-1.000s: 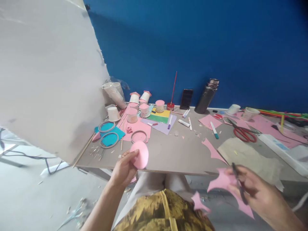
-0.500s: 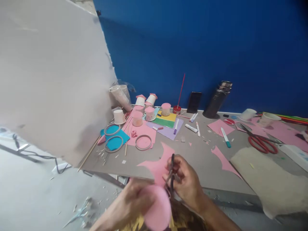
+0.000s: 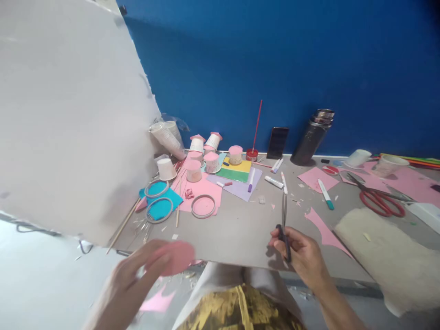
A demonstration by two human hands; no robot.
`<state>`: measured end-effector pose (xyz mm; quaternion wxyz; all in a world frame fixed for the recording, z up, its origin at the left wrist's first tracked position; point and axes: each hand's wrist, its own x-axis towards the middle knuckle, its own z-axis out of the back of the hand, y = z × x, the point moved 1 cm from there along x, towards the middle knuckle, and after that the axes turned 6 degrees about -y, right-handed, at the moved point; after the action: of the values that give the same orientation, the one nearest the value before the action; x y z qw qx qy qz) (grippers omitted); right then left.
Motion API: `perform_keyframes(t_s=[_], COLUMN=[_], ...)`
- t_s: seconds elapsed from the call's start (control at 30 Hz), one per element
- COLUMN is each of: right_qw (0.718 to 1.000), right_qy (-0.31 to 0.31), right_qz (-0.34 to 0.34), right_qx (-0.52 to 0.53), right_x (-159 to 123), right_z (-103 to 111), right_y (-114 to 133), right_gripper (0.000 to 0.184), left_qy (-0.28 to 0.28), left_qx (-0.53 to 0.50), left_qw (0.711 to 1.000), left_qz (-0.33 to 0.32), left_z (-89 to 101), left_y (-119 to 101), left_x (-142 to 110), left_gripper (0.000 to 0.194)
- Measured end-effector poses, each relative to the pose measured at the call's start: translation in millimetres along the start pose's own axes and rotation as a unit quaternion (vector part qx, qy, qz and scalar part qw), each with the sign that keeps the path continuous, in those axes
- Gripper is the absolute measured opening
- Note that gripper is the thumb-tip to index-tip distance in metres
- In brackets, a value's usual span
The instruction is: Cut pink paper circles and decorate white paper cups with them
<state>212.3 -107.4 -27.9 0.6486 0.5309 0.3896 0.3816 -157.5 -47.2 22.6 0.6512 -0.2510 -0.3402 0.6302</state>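
Note:
A pink paper circle [image 3: 179,260] is pinched between the thumb and fingers of my left hand [image 3: 132,270], past the front edge of the table at the left. My right hand [image 3: 304,254] grips dark-handled scissors [image 3: 283,215] over the front of the table, blades pointing away from me and close together. Below my left hand, a pink paper scrap [image 3: 158,300] with pointed corners shows against the floor. Right of the scissors lies another curved pink offcut [image 3: 326,231].
Decorated paper cups [image 3: 212,162] with pink tops cluster at the back left. Grey rings [image 3: 203,217] and wooden sticks lie in front. A dark flask [image 3: 311,140], a phone [image 3: 277,143] and markers [image 3: 325,195] stand or lie rightward, with red-handled scissors [image 3: 381,203] beyond.
My left hand has moved left with the circle, and my right hand right with the scissors. The pointed scrap has come away from between them and dropped below the table edge.

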Motion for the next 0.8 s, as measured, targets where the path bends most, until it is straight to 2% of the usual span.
perform_keyframes(t_s=[0.07, 0.13, 0.2, 0.27, 0.37, 0.53, 0.8], right_qw=[1.0, 0.999, 0.995, 0.99, 0.986, 0.976, 0.97], right_qy=[-0.002, 0.04, 0.097, 0.134, 0.148, 0.197, 0.224], right_qz=[0.001, 0.011, 0.018, 0.023, 0.038, 0.022, -0.032], right_qx=[-0.012, -0.011, -0.014, -0.035, -0.067, -0.091, -0.09], right_x=[-1.8, -7.7, -17.0, -26.8, -36.1, -36.4, -32.9], right_z=[1.4, -1.1, -5.9, -10.9, -15.8, -21.7, -29.9], right_y=[1.9, 4.5, 7.0, 10.3, 18.7, 32.7, 26.9], right_gripper=[0.055, 0.052, 0.048, 0.046, 0.043, 0.029, 0.025], left_qy=[0.096, 0.15, 0.155, 0.155, 0.147, 0.099, 0.092], left_qx=[-0.146, -0.293, -0.391, -0.438, -0.456, -0.439, -0.398], left_qw=[0.982, 0.939, 0.901, 0.879, 0.87, 0.89, 0.911], left_qz=[0.069, 0.102, 0.103, 0.106, 0.117, 0.077, 0.05], left_z=[-36.8, -73.8, -101.8, -117.5, -123.0, -119.6, -119.8], left_y=[-36.3, -63.4, -80.2, -89.2, -93.9, -91.8, -99.1], left_x=[11.9, 23.3, 31.1, 34.2, 34.7, 35.0, 34.2], left_gripper=[0.051, 0.05, 0.048, 0.044, 0.043, 0.039, 0.04])
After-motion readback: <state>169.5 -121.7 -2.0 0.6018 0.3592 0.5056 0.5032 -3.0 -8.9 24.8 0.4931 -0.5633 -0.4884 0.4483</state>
